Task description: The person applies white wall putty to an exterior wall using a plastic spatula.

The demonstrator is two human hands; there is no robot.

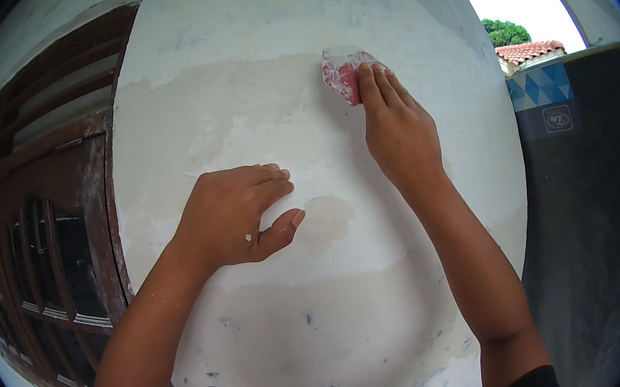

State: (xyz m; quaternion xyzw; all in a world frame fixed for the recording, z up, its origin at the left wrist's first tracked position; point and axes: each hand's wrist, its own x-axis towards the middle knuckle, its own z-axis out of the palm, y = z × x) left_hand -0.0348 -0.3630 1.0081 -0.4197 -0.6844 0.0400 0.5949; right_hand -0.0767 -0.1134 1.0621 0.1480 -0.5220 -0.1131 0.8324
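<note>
My right hand (402,131) is raised to the upper middle of the wall (240,117), its fingers closed on a red putty spreader (342,76). White filler is smeared over the spreader's face, and its edge lies against the wall. Lower and to the left, my left hand (230,216) holds nothing; its thumb stands apart from the curled fingers, close in front of the wall. A small white fleck of filler sticks near the base of its thumb. Pale patches of filler cover the wall's middle band, while dark scuffs show lower down.
On the left a brown wooden door (56,245) with barred panes borders the wall. To the right hangs a dark sheet (594,199) with a blue-patterned strip (540,86). Beyond it are a tiled roof (529,51) and a green tree (506,31).
</note>
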